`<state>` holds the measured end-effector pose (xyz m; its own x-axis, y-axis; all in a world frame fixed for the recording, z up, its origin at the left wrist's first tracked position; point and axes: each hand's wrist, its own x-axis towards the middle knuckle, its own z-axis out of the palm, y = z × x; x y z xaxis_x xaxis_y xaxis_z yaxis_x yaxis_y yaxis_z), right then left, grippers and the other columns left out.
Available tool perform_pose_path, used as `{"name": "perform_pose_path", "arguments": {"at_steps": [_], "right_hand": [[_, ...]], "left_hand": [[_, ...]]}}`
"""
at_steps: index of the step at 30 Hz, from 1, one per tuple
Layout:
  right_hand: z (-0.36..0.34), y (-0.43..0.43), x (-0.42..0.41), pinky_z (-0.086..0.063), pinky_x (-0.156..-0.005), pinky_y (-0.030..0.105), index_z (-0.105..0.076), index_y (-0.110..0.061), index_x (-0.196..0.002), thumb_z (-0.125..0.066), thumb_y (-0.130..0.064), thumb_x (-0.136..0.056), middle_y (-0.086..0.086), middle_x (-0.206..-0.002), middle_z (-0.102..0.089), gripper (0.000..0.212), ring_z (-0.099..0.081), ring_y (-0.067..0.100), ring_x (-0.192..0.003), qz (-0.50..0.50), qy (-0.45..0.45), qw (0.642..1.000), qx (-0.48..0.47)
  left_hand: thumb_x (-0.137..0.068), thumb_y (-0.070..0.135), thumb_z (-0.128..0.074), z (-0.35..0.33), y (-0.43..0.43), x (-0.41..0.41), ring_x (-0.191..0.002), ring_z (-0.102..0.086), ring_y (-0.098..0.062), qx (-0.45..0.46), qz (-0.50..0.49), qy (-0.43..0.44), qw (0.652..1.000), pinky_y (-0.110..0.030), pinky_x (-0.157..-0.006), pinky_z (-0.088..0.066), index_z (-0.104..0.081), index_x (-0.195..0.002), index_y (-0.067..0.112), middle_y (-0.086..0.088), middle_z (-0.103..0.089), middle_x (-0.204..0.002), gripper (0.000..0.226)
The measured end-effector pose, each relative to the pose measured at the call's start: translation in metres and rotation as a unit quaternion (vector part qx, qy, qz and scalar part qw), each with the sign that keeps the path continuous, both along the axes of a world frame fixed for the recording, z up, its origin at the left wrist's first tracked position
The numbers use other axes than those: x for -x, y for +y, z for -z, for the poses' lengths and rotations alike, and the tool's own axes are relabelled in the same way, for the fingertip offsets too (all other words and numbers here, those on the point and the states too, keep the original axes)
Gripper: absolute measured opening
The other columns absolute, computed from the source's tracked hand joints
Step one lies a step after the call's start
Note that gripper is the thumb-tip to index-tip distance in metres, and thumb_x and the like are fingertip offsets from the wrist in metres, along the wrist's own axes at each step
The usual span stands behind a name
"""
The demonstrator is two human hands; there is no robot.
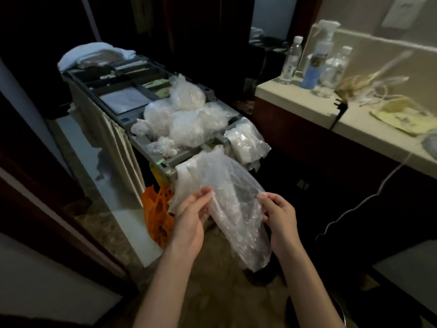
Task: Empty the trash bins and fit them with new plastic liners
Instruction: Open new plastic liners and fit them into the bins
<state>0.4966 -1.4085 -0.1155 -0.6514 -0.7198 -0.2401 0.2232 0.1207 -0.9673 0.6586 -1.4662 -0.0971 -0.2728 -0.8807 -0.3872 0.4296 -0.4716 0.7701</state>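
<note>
Cart: ahead of us stands a grey cart (182,160) with a compartmented top, its near end just beyond our hands.
On the cart: knotted bundles of plastic bags (189,124) fill the near compartments; folded towels (94,54) lie at the far end.
Beside it: an orange bag (157,216) hangs at the cart's near end, behind our left wrist.
Counter: at our right, a pale counter (295,100) carries clear bottles (293,60), a spray bottle (325,43) and a white cable (369,200) trailing off its edge.
Materials: the liner (231,204) is thin, clear, crinkled film, drooping in a long limp sleeve; the bundles are cloudy and puffed.
Left hand (189,218): we pinch the liner's upper edge with thumb and fingers.
Right hand (281,216): we pinch the opposite edge.
Liner's place: between our hands, in the air before the cart's near end, with its tail hanging below our wrists.
</note>
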Motion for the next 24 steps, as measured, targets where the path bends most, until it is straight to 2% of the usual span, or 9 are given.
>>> {"name": "perform_pose_path", "arguments": {"at_steps": [2,5,9,11,14,17,20,22,24], "right_hand": [[-0.005,0.023,0.013,-0.05,-0.058,0.03,-0.071,-0.011,-0.095,-0.067,-0.02,-0.093,0.009,-0.077,-0.067,0.01,-0.062,0.019,-0.065,0.024,-0.019,1.0,0.004],[-0.01,0.058,0.032,-0.046,-0.049,0.026,-0.07,-0.009,-0.098,-0.068,-0.02,-0.093,0.01,-0.073,-0.064,0.013,-0.056,0.017,-0.056,0.049,-0.041,0.998,0.015],[-0.01,0.125,0.066,-0.05,-0.064,0.037,-0.071,-0.01,-0.101,-0.067,-0.02,-0.093,0.01,-0.079,-0.066,0.013,-0.059,0.022,-0.067,0.104,-0.064,0.992,0.03],[-0.009,0.168,0.086,-0.05,-0.069,0.038,-0.071,-0.009,-0.103,-0.065,-0.019,-0.094,0.01,-0.081,-0.065,0.014,-0.059,0.022,-0.069,0.125,-0.079,0.988,0.042],[-0.005,0.244,0.116,-0.054,-0.072,0.035,-0.071,-0.01,-0.103,-0.062,-0.018,-0.096,0.01,-0.088,-0.07,0.014,-0.065,0.021,-0.075,0.164,-0.093,0.981,0.057],[0.007,0.331,0.141,-0.055,-0.065,0.03,-0.071,-0.012,-0.103,-0.061,-0.019,-0.097,0.008,-0.087,-0.072,0.014,-0.066,0.016,-0.07,0.208,-0.112,0.97,0.058],[0.013,0.414,0.161,-0.056,-0.065,0.032,-0.07,-0.012,-0.106,-0.061,-0.015,-0.096,0.008,-0.087,-0.073,0.013,-0.066,0.017,-0.071,0.258,-0.137,0.955,0.06],[0.012,0.464,0.175,-0.055,-0.058,0.028,-0.068,-0.013,-0.109,-0.062,-0.012,-0.095,0.007,-0.082,-0.072,0.015,-0.066,0.016,-0.067,0.294,-0.145,0.942,0.072],[0.01,0.511,0.189,-0.054,-0.056,0.026,-0.066,-0.014,-0.112,-0.063,-0.011,-0.095,0.005,-0.076,-0.071,0.018,-0.064,0.014,-0.063,0.323,-0.144,0.931,0.091]], "left_hand": [[-0.093,0.002,-0.056,-0.005,0.015,0.005,-0.102,-0.063,-0.024,-0.02,0.004,0.052,0.998,-0.043,-0.105,-0.045,-0.066,-0.103,0.01,-0.008,-0.069,-0.1,0.016],[-0.091,0.002,-0.059,-0.007,0.036,0.017,-0.09,-0.062,-0.02,-0.024,0.01,0.073,0.997,-0.038,-0.097,-0.048,-0.065,-0.099,0.011,-0.006,-0.069,-0.089,0.014],[-0.091,0.003,-0.06,-0.008,0.077,0.058,-0.074,-0.065,-0.013,-0.006,0.037,0.074,0.997,-0.025,-0.07,-0.057,-0.064,-0.096,0.012,-0.006,-0.069,-0.085,0.012],[-0.091,0.005,-0.061,-0.008,0.107,0.088,-0.072,-0.067,-0.012,0.011,0.067,0.083,0.994,-0.022,-0.063,-0.058,-0.065,-0.103,0.012,-0.007,-0.071,-0.087,0.014],[-0.089,0.012,-0.066,-0.003,0.171,0.138,-0.086,-0.073,-0.014,0.039,0.137,0.098,0.985,-0.025,-0.069,-0.058,-0.06,-0.122,0.017,-0.006,-0.076,-0.099,0.033],[-0.089,0.019,-0.069,0.008,0.255,0.188,-0.103,-0.07,-0.017,0.069,0.23,0.076,0.968,-0.033,-0.085,-0.057,-0.052,-0.136,0.023,-0.004,-0.073,-0.113,0.05],[-0.088,0.019,-0.07,0.015,0.338,0.235,-0.116,-0.064,-0.025,0.049,0.305,0.083,0.947,-0.045,-0.102,-0.049,-0.043,-0.145,0.022,-0.011,-0.064,-0.129,0.062],[-0.085,0.026,-0.073,0.016,0.39,0.263,-0.118,-0.063,-0.026,0.065,0.358,0.067,0.929,-0.044,-0.098,-0.051,-0.044,-0.144,0.024,-0.01,-0.062,-0.132,0.065],[-0.078,0.035,-0.079,0.015,0.437,0.286,-0.11,-0.067,-0.017,0.085,0.399,0.052,0.911,-0.031,-0.081,-0.058,-0.049,-0.138,0.03,-0.002,-0.068,-0.123,0.067]]}}
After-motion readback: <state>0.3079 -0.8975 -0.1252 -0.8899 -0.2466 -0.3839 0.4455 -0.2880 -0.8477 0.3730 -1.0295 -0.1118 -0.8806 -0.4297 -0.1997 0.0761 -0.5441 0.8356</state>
